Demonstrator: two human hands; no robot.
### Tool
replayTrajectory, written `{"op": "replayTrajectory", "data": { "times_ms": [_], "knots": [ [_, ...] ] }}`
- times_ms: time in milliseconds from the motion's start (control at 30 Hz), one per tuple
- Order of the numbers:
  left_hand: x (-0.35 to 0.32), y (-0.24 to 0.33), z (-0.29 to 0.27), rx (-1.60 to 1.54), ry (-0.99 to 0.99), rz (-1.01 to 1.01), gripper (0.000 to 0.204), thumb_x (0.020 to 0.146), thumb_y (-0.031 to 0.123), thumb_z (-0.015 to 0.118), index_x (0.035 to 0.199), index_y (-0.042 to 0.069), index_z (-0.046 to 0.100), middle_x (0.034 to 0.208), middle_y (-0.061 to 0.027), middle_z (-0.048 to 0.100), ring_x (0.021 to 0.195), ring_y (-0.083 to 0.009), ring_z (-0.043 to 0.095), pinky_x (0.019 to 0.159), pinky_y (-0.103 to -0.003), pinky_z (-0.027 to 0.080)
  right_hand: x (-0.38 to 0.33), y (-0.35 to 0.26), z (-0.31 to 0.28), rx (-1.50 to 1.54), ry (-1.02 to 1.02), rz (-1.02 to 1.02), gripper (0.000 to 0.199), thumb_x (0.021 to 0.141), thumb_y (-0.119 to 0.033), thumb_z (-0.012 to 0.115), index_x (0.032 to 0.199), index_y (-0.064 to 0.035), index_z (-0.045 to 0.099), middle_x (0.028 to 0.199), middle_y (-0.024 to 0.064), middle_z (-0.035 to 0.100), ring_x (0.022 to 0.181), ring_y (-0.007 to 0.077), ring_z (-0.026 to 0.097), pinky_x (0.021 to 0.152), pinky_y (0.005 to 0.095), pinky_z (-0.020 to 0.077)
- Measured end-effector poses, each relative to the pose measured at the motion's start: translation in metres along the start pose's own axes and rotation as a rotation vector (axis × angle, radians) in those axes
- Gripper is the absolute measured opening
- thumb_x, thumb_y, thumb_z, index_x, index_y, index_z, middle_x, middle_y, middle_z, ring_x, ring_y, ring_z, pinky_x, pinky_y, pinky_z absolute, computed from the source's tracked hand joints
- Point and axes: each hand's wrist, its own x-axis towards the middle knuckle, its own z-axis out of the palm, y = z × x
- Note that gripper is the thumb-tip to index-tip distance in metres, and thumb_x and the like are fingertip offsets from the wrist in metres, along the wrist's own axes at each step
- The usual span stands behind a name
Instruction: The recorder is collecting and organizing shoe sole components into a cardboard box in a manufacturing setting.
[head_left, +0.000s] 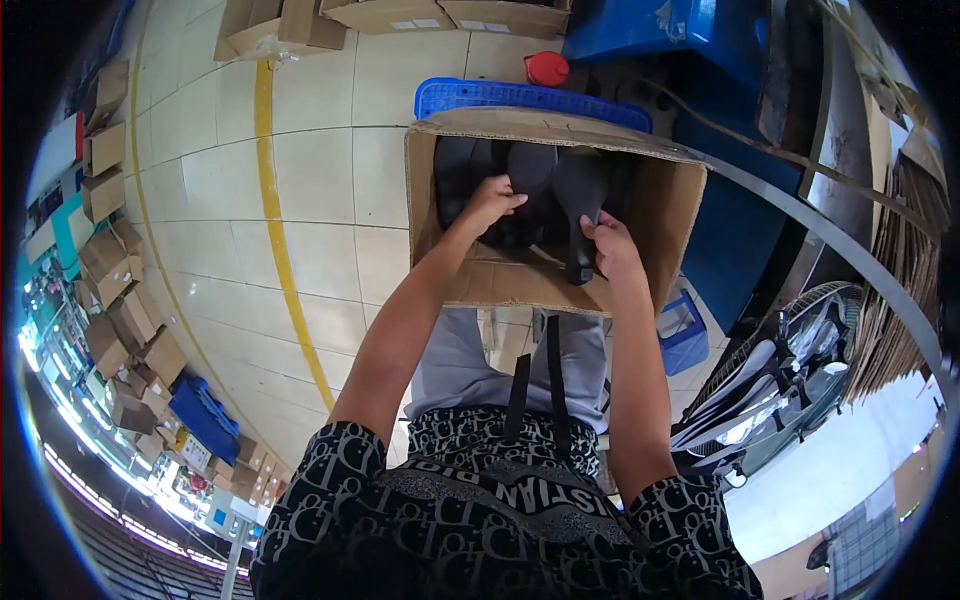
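Note:
In front of me stands an uncovered cardboard box [672, 215], holding several dark grey pieces. Each has a broad rounded head that tapers to a narrow end; I cannot tell their kind. My right hand [612, 245] pinches the narrow stem of the rightmost dark paddle-shaped piece [580, 185], thumb on its upper face. Just to the left, my left hand [490, 203] reaches into the box with curled fingers beside another such piece [533, 168]. Whether those fingers grip anything is hidden from me.
Behind the box is a blue plastic crate [470, 95], with a red object [546, 69] beyond it. A large blue bin [660, 35] stands at the far right. Nearer on the right, a basket [770, 375] holds wrapped parts. Cardboard boxes [400, 15] line the far side.

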Motion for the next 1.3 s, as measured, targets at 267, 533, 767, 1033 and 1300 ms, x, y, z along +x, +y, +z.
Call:
{"op": "replayTrajectory", "data": {
  "times_ms": [267,533,767,1033,1300],
  "knots": [
    [0.012,-0.051,-0.02,0.094,0.214,0.002,0.023,0.083,0.004,0.07,0.105,0.002,0.064,0.085,-0.0057,0.068,0.071,-0.0142,0.063,0.059,-0.031,0.05,0.066,0.042,0.033,0.077,-0.035,-0.166,0.017,0.089,-0.008,0.069,0.106,-0.0059,0.067,0.087,-0.0008,0.068,0.07,0.0135,0.059,0.068,0.0277,0.047],
    [0.023,-0.04,0.006,0.366,0.44,0.3,0.025,0.076,0.001,0.075,0.099,-0.002,0.065,0.082,-0.0172,0.07,0.071,-0.0244,0.067,0.068,-0.037,0.051,0.159,0.082,0.043,-0.672,0.447,-0.367,0.032,0.087,-0.027,0.072,0.098,0.0015,0.062,0.089,0.0173,0.067,0.085,0.0379,0.064,0.075,0.047,0.0488],
    [0.033,-0.056,-0.011,0.524,0.372,0.063,0.02,0.078,0.004,0.075,0.093,-0.001,0.064,0.081,-0.0138,0.068,0.066,-0.0176,0.064,0.059,-0.038,0.051,0.191,0.086,0.027,-1.089,0.244,-0.427,0.035,0.085,-0.03,0.073,0.102,-0.0008,0.063,0.094,0.0199,0.066,0.085,0.0372,0.064,0.073,0.0466,0.0525],
    [0.035,-0.042,0.016,0.58,0.375,0.315,0.02,0.077,0.008,0.078,0.071,-0.002,0.062,0.059,-0.0127,0.063,0.053,-0.0187,0.062,0.051,-0.036,0.048,0.188,0.089,-0.017,-0.542,0.043,-0.139,0.035,0.088,-0.024,0.072,0.1,0.005,0.056,0.09,0.0139,0.061,0.081,0.0273,0.063,0.064,0.0461,0.0588],
    [0.027,-0.048,0.013,0.544,0.429,0.114,0.027,0.069,0.014,0.084,0.065,-0.004,0.064,0.06,-0.019,0.064,0.057,-0.0302,0.066,0.059,-0.041,0.051,0.146,0.081,-0.016,-0.439,-0.277,-0.252,0.027,0.094,-0.022,0.064,0.111,-0.0012,0.058,0.098,0.0098,0.062,0.088,0.0239,0.061,0.072,0.0394,0.0556]
  ]
}}
